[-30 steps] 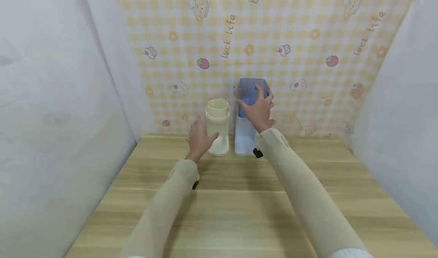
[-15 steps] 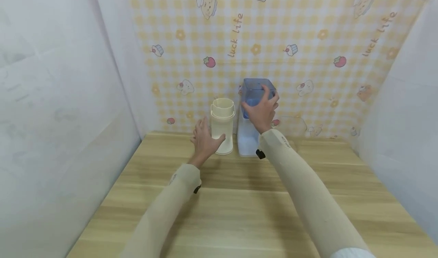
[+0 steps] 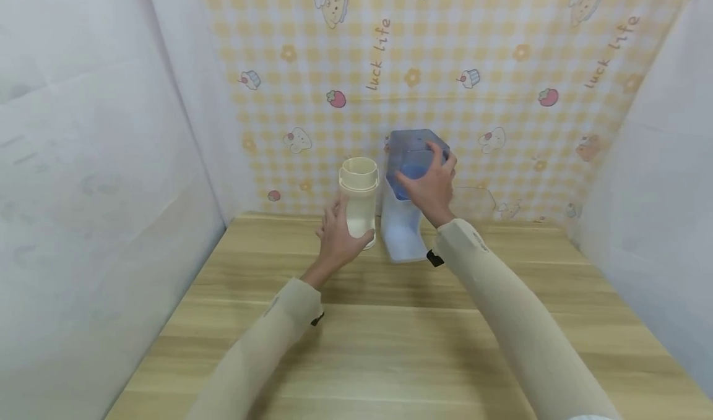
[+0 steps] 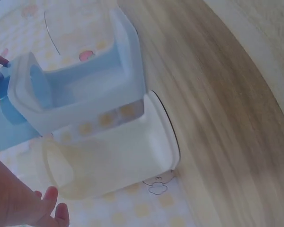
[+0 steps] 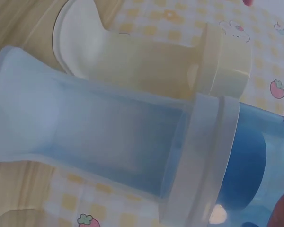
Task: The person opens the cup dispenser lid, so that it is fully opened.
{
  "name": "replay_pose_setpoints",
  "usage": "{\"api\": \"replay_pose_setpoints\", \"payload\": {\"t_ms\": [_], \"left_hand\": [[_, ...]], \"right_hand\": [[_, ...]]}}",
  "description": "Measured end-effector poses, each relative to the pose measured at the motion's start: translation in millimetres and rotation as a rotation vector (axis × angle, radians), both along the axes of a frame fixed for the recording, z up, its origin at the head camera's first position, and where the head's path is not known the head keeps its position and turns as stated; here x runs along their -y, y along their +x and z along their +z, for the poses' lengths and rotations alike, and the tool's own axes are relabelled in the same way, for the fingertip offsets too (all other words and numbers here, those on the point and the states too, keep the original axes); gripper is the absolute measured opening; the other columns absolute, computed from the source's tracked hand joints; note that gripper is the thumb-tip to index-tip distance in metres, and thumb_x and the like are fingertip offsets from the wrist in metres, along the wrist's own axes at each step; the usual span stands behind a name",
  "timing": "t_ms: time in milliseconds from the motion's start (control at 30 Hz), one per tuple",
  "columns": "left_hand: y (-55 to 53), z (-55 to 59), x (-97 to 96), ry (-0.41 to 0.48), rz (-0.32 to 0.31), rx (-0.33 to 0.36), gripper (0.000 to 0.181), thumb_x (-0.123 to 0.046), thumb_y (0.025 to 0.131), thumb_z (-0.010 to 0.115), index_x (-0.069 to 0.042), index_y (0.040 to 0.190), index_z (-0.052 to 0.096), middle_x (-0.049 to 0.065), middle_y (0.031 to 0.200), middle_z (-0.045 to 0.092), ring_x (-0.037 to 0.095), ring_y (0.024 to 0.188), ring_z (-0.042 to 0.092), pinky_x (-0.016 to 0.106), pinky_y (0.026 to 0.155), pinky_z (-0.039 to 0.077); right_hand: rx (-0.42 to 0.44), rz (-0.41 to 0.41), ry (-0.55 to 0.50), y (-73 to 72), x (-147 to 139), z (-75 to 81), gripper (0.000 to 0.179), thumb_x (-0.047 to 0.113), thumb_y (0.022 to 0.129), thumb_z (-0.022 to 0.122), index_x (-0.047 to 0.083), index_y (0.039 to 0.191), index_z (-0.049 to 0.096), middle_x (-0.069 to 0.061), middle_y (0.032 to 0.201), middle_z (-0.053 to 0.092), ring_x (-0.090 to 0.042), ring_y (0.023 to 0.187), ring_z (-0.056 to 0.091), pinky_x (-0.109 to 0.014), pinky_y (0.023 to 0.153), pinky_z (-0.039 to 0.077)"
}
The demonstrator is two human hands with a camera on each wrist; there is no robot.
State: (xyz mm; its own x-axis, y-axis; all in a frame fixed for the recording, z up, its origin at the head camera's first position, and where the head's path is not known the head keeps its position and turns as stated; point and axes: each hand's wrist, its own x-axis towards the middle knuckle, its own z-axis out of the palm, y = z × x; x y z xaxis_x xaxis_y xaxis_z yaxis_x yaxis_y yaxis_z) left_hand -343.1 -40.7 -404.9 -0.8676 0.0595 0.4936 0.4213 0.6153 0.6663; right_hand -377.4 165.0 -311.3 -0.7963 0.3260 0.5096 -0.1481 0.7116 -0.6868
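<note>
A blue dispenser stands near the patterned backdrop, its see-through tank [image 3: 398,154] on top of a pale blue stand [image 3: 401,237]. My right hand [image 3: 431,188] grips the tank from the near right side, thumb and fingers spread round it. The stand sits turned at an angle. Beside it to the left is a cream dispenser stand [image 3: 361,206] with an open round top and a thin wire handle. My left hand [image 3: 338,242] is right at its lower front, the thumb across the front and the fingers along the left side. In the right wrist view, the collar [image 5: 199,161] under the blue tank shows.
The wooden table [image 3: 367,352] runs toward me. A yellow checked backdrop [image 3: 501,111] rises close behind both dispensers. A clear, thin-edged piece [image 3: 473,202] stands against it on the right. White sheets [image 3: 95,179] hang at both sides.
The blue dispenser has turned and its base has come slightly toward me, with my right hand on its tank. My left hand has moved in closer to the cream stand.
</note>
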Motion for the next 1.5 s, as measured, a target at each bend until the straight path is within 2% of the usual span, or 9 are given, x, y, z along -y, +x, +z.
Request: {"api": "replay_pose_setpoints", "payload": {"t_ms": [200, 433, 667, 867, 1033, 1200, 1367, 1433, 1500], "left_hand": [[14.4, 6.0, 0.6, -0.001, -0.098, 0.045, 0.096, -0.05, 0.077, 0.079, -0.014, 0.153, 0.032, 0.018, 0.147, 0.036, 0.04, 0.129, 0.041, 0.067, 0.093, 0.031], [32.8, 8.4, 2.6, 0.049, -0.241, 0.133, 0.094, -0.046, 0.08, 0.079, -0.011, 0.154, 0.032, 0.016, 0.151, 0.034, 0.036, 0.133, 0.038, 0.073, 0.099, 0.025], [48.2, 12.7, 4.8, 0.144, -0.344, 0.219, 0.096, -0.045, 0.08, 0.08, -0.014, 0.155, 0.029, 0.016, 0.15, 0.034, 0.036, 0.126, 0.047, 0.057, 0.095, 0.046], [54.5, 13.1, 9.8, 0.178, -0.418, 0.268, 0.099, -0.051, 0.08, 0.079, -0.015, 0.156, 0.026, 0.014, 0.151, 0.036, 0.034, 0.126, 0.049, 0.05, 0.095, 0.049], [58.7, 13.7, 13.6, 0.234, -0.475, 0.303, 0.095, -0.037, 0.082, 0.081, -0.019, 0.157, 0.025, 0.011, 0.153, 0.037, 0.033, 0.128, 0.049, 0.054, 0.097, 0.045], [62.6, 14.4, 18.6, 0.25, -0.52, 0.333, 0.093, -0.033, 0.083, 0.08, -0.025, 0.157, 0.024, 0.006, 0.154, 0.038, 0.032, 0.129, 0.048, 0.059, 0.099, 0.039], [66.1, 16.7, 20.6, 0.24, -0.55, 0.339, 0.094, -0.031, 0.084, 0.08, -0.024, 0.157, 0.022, 0.01, 0.155, 0.036, 0.034, 0.132, 0.046, 0.063, 0.1, 0.036], [67.1, 17.9, 20.7, 0.242, -0.556, 0.343, 0.094, -0.028, 0.084, 0.08, -0.022, 0.158, 0.021, 0.013, 0.157, 0.033, 0.036, 0.133, 0.045, 0.065, 0.101, 0.034], [67.4, 19.4, 20.1, 0.235, -0.559, 0.358, 0.097, -0.023, 0.084, 0.08, -0.02, 0.159, 0.018, 0.014, 0.158, 0.031, 0.037, 0.134, 0.043, 0.066, 0.102, 0.032]], "right_hand": [[-0.065, 0.06, 0.03, 15.1, -6, -0.2, 0.09, 0.049, 0.073, 0.083, 0.027, 0.147, 0.037, -0.021, 0.148, 0.027, -0.041, 0.116, 0.047, -0.056, 0.077, 0.051], [-0.096, 0.127, 0.023, 34.8, -12, 0.5, 0.09, 0.045, 0.071, 0.085, 0.022, 0.145, 0.04, -0.023, 0.145, 0.032, -0.039, 0.112, 0.051, -0.055, 0.083, 0.051], [-0.115, 0.185, 0.048, 53.9, -19, -0.8, 0.09, 0.04, 0.07, 0.088, 0.022, 0.144, 0.04, -0.023, 0.139, 0.035, -0.037, 0.112, 0.05, -0.055, 0.085, 0.05], [-0.154, 0.277, 0.052, 71.8, -22, 0.3, 0.09, 0.033, 0.069, 0.089, 0.017, 0.143, 0.041, -0.022, 0.134, 0.039, -0.038, 0.113, 0.049, -0.054, 0.09, 0.047], [-0.163, 0.375, 0.051, 84.7, -29, -1.1, 0.09, 0.027, 0.07, 0.089, 0.015, 0.144, 0.04, -0.019, 0.137, 0.04, -0.036, 0.118, 0.048, -0.052, 0.096, 0.046], [-0.154, 0.461, 0.044, 101.6, -37, -2.2, 0.09, 0.019, 0.07, 0.089, 0.014, 0.145, 0.039, -0.017, 0.138, 0.041, -0.035, 0.116, 0.048, -0.057, 0.089, 0.05], [-0.125, 0.568, -0.006, 116.1, -46, 0.0, 0.09, 0.006, 0.069, 0.088, 0.012, 0.145, 0.038, -0.017, 0.134, 0.044, -0.032, 0.111, 0.049, -0.059, 0.086, 0.05], [-0.103, 0.628, -0.027, 118.8, -49, 1.4, 0.091, 0.002, 0.07, 0.087, 0.012, 0.145, 0.037, -0.015, 0.135, 0.044, -0.031, 0.112, 0.051, -0.055, 0.087, 0.051], [-0.083, 0.692, -0.048, 120.1, -52, 3.2, 0.092, -0.003, 0.069, 0.086, 0.01, 0.145, 0.036, -0.014, 0.139, 0.042, -0.032, 0.117, 0.051, -0.045, 0.09, 0.052]]}}
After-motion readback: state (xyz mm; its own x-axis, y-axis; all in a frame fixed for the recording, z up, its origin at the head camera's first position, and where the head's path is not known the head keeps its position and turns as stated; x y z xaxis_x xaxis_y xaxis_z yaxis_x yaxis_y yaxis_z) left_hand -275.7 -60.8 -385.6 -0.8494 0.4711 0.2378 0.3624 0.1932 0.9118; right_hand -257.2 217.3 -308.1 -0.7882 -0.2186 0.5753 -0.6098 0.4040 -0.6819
